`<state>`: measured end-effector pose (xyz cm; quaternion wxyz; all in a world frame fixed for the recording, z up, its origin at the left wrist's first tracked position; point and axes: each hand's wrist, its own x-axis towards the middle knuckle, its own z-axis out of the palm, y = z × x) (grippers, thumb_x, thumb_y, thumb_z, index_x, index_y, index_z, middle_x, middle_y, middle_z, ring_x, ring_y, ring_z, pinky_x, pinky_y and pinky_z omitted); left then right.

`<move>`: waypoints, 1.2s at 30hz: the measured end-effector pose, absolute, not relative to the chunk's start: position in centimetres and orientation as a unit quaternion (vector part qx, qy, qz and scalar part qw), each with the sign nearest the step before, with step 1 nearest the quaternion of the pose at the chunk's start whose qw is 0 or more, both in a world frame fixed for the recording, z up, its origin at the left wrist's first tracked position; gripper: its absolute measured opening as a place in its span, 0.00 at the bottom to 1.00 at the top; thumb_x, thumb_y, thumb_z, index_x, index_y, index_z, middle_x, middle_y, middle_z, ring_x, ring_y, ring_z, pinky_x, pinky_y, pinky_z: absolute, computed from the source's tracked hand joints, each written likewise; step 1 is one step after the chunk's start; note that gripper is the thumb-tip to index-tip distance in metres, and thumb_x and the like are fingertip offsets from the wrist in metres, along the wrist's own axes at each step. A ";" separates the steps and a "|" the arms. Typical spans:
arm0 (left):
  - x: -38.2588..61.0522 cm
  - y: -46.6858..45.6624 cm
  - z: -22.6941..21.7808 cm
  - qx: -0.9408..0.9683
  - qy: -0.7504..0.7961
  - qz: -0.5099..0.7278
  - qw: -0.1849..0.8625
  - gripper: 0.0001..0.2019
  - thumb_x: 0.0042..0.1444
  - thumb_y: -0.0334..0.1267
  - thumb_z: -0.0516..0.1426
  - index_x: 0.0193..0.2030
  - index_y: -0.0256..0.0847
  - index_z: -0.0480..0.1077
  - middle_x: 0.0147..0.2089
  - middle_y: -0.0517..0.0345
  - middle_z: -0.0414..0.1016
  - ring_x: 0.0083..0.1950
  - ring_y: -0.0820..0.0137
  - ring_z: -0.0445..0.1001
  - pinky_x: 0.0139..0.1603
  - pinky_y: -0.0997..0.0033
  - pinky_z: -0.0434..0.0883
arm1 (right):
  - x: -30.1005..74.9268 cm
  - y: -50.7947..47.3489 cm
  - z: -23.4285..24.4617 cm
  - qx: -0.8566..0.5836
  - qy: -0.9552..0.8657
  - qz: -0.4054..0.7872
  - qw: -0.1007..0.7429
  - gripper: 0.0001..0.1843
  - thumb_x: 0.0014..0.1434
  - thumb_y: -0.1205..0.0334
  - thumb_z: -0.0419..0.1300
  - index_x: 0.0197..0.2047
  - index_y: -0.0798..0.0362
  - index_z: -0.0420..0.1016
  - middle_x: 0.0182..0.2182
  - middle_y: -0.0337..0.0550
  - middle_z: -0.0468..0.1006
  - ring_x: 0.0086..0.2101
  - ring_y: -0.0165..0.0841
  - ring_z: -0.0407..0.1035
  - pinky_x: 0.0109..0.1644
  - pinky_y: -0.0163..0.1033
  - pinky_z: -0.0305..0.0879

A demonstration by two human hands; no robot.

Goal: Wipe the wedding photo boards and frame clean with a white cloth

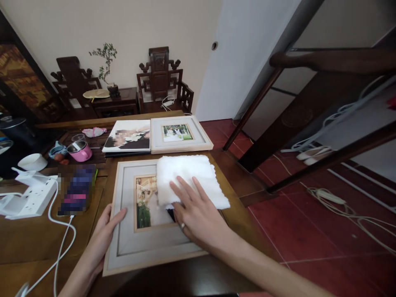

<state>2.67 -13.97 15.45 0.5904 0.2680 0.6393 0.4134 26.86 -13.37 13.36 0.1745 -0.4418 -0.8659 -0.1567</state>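
A light wooden picture frame (pixel 126 247) with a wide pale mat and a photo in the middle lies in front of me, slightly raised at its left side. My left hand (pixel 107 227) is closed round its left edge, thumb on top and fingers beneath. Over the upper right part of the frame lies a white folded cloth or towel (pixel 198 173) with ragged edges. My right hand (pixel 194 210) rests flat on this cloth, fingers stretched and apart, a ring on one finger. Cloth and hand hide the photo's right part.
Behind stand another framed photo (pixel 201 138) and a photo album (pixel 145 144), side by side. Left are a phone (pixel 78 189) on a cable, a white power strip (pixel 38 196), a pink cup (pixel 81 152) and a white bowl (pixel 32 161). A dark wooden chair (pixel 324 62) stands right.
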 end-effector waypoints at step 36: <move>-1.9 -10.2 10.6 0.609 0.696 0.224 0.308 0.19 0.61 0.53 0.50 0.48 0.41 0.68 0.42 0.44 0.80 0.47 0.46 0.78 0.46 0.56 0.69 | 30.1 -10.8 9.7 -0.386 -0.894 -0.093 0.209 0.18 0.56 0.84 0.50 0.39 0.53 0.72 0.64 0.56 0.66 0.65 0.51 0.55 0.59 0.63 0.68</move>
